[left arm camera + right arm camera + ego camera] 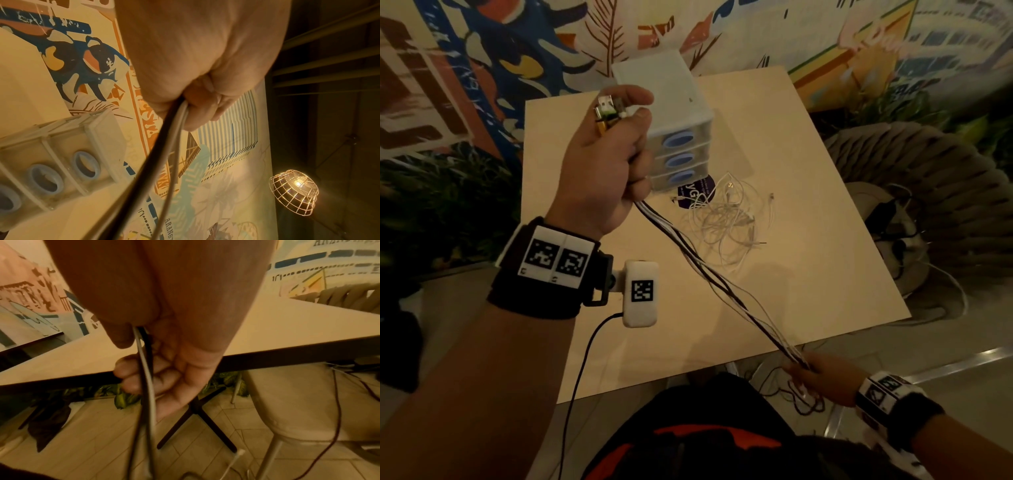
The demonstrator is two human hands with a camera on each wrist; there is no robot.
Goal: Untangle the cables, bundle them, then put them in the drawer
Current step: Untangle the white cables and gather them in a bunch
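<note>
My left hand [599,164] gripped the plug ends of the cables [722,284], my right hand [822,377] closed round them lower down, off the table [825,274] edge. Light, limp, slippery strands, I judged: best held near the plugs. White tangle [726,219] lay beside the drawer unit [674,137].

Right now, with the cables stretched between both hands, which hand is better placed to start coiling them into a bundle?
Probably the right hand: it holds the stretched cables low, with loose tails below. The left hand anchors the plug ends in its grip.
</note>
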